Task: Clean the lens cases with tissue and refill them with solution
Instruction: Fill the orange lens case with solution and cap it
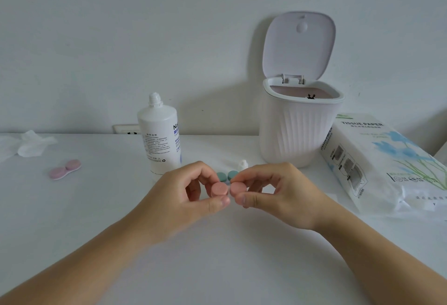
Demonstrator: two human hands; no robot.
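Left hand (191, 193): fingers and thumb pinch the left cap of the pink lens case (228, 189), held above the table (217, 268).
Right hand (273, 192): pinches the right cap.
Green lens case (227, 176): just behind, twelve o'clock.
Solution bottle (159, 135): eleven o'clock, uncapped, upright.
Bin (297, 133): one o'clock, lid up.
Tissue pack (387, 164): three o'clock.
Second pink case (65, 169): nine o'clock; crumpled tissue (29, 146) beyond it.

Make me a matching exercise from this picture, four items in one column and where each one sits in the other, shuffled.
Things:
1. solution bottle
2. bin
3. pink lens case
4. tissue pack

Places:
A. far right of the table
B. left, near a crumpled tissue
C. behind the left hand
D. back, lid raised

Pairs: 1-C, 2-D, 3-B, 4-A
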